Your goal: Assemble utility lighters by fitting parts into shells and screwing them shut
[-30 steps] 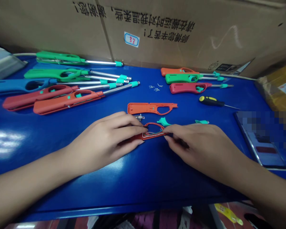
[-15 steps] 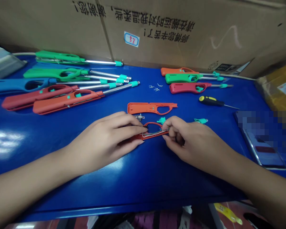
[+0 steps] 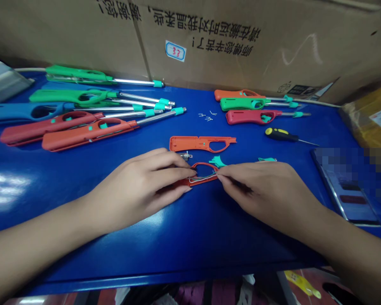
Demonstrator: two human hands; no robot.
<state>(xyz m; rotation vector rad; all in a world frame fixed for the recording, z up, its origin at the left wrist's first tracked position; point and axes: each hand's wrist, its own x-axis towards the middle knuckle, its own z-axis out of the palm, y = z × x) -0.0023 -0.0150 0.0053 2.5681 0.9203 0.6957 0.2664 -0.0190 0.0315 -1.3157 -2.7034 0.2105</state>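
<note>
An orange lighter half-shell (image 3: 200, 182) lies on the blue table, with a green and a white wire running along its inside. My left hand (image 3: 142, 182) is closed over its wide end, pinning it. At the narrow end, my right hand (image 3: 257, 182) has thumb and forefinger pinched at the wires; whatever else is between them is hidden. Just beyond lie a teal trigger piece (image 3: 218, 161) and a small metal valve part (image 3: 186, 156), partly behind my left fingers. The matching orange half-shell (image 3: 193, 144) rests farther back, hollow side up.
Several long-nosed lighters (image 3: 89, 131) lie at the left, others (image 3: 250, 117) at the back right. Small white pins (image 3: 205, 116) are between them. A screwdriver (image 3: 282, 134), a teal cap (image 3: 267, 159) and a phone (image 3: 352, 199) lie right. A cardboard box (image 3: 190, 25) stands behind the table.
My right hand has turned, its fingers straighter and pinching at the narrow end, its back now covering more of the teal cap. The left hand stays in place on the shell.
</note>
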